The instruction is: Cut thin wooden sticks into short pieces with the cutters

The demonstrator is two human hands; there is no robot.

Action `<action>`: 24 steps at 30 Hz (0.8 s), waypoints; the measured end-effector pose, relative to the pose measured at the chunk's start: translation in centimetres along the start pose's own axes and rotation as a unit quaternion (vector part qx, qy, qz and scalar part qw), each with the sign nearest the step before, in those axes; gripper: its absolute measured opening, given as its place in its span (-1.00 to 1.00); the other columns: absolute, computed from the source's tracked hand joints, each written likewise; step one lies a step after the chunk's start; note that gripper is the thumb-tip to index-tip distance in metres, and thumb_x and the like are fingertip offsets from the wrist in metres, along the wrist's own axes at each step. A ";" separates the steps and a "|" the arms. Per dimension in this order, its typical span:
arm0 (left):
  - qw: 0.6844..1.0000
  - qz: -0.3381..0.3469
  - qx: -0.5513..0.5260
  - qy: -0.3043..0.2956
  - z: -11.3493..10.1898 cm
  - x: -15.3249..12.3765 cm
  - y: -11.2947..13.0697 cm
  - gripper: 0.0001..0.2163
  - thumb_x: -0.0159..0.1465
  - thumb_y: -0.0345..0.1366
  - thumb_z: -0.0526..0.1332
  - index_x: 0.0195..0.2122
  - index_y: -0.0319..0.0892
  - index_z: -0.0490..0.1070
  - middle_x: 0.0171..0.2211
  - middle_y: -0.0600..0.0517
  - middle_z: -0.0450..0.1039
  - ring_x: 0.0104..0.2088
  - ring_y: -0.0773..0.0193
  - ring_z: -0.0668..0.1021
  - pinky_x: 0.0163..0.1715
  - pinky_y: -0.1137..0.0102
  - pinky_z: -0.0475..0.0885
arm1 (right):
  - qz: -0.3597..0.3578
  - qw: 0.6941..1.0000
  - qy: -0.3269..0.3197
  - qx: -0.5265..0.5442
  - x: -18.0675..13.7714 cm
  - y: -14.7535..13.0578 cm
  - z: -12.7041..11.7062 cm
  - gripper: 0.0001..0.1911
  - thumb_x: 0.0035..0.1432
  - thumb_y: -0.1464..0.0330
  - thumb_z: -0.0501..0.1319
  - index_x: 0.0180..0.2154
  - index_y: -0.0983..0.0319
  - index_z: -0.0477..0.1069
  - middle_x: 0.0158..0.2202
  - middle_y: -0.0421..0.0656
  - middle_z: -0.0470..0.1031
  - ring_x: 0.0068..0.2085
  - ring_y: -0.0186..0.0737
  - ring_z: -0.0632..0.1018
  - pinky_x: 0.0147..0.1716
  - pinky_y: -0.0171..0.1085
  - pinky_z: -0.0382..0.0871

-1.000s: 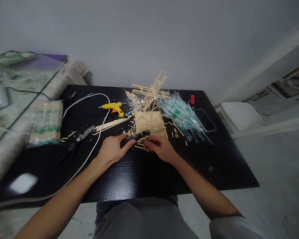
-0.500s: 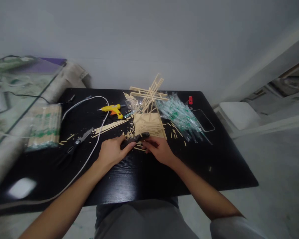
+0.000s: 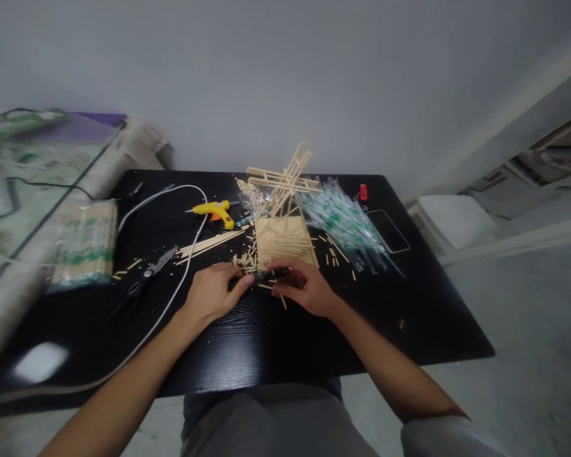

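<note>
Near the middle of the table, my left hand [image 3: 214, 292] is closed on one end of a small dark, elongated tool [image 3: 265, 276]; its exact kind is blurred. The fingers of my right hand [image 3: 307, 287] close around the tool's other end and partly cover it. A short thin wooden stick [image 3: 284, 302] lies just below my right fingertips. Directly beyond both hands is a flat wooden stick base [image 3: 280, 228] with a layer of loose sticks on top. A crossed, blade-like stick frame [image 3: 290, 179] rises at its far side. Cut stick bits [image 3: 247, 260] are scattered beside my left fingers.
Left of my hands lie scissors [image 3: 147, 274], a white cable [image 3: 183, 279], a yellow glue gun [image 3: 216, 210] and a pack of sticks [image 3: 86, 238]. Toward the right are green-and-clear plastic wrappers [image 3: 347, 222], a phone [image 3: 387, 230] and a small red object [image 3: 363, 192].
The dark tool has dropped lower and lies flatter between my hands. My right fingers have come over its end, and a short stick now shows beneath them.
</note>
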State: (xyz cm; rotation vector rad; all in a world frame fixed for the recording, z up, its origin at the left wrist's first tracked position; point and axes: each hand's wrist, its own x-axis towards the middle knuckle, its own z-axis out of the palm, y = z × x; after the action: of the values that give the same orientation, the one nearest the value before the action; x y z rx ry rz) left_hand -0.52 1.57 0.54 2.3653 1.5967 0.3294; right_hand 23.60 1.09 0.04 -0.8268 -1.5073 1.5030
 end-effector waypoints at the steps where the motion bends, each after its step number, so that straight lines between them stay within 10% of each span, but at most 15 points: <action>1: 1.000 0.002 -0.004 -0.002 -0.1 0.0 0.1 -0.47 0.42 0.07 -0.10 -0.40 -0.16 0.49 -0.41 -0.05 0.52 -0.35 0.13 0.56 -0.33 0.31 0.31 | 0.017 0.999 -0.012 0.029 0.0 -0.1 0.0 -0.62 0.09 0.32 0.44 -0.02 0.14 0.54 0.06 -0.09 0.53 -0.20 -0.23 0.64 -0.19 -0.24 0.62; 9: 1.000 -0.007 -0.011 -0.016 -0.2 -0.2 0.6 -0.46 0.41 0.10 -0.08 -0.45 -0.15 0.49 -0.45 -0.04 0.51 -0.38 0.16 0.55 -0.35 0.33 0.29 | 0.097 0.989 -0.033 0.106 0.3 0.0 -0.1 -0.50 0.00 0.32 0.50 0.02 0.17 0.55 -0.38 -0.23 0.60 -0.36 -0.23 0.67 -0.29 -0.25 0.62; 24: 0.989 -0.141 0.039 0.010 -0.6 1.0 -0.8 -0.36 0.36 0.24 -0.12 -0.56 -0.12 0.44 -0.50 -0.08 0.53 -0.42 0.05 0.55 -0.46 0.32 0.14 | 0.075 0.993 -0.010 0.086 0.3 -0.3 -0.6 -0.43 0.05 0.29 0.48 0.12 0.15 0.48 -0.43 -0.23 0.62 -0.35 -0.21 0.67 -0.30 -0.24 0.61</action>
State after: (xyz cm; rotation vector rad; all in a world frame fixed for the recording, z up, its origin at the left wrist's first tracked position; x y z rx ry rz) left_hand -1.05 2.90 0.87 2.1557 1.9548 0.2351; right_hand 23.98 1.61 0.37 -0.8403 -1.3325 1.7287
